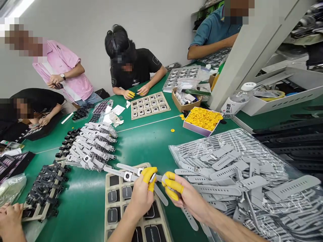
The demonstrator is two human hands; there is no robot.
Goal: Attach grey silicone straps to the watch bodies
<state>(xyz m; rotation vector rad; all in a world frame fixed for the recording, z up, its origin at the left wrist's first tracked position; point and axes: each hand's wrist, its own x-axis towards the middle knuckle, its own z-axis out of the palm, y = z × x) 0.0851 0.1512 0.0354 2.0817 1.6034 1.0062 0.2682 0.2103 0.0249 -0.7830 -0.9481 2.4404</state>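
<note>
— While the left hand (141, 196) and right hand (185, 196) pinch a watch case (154, 177) at lower centre, slipping's the risk?
— Yes (smooth yellow finger cots (148, 174)); it'd drop onto the tray (109, 188).

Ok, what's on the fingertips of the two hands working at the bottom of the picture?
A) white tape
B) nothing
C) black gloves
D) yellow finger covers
D: yellow finger covers sit on the fingertips of the left hand and the right hand, which pinch a grey watch strap between them over the tray.
</note>
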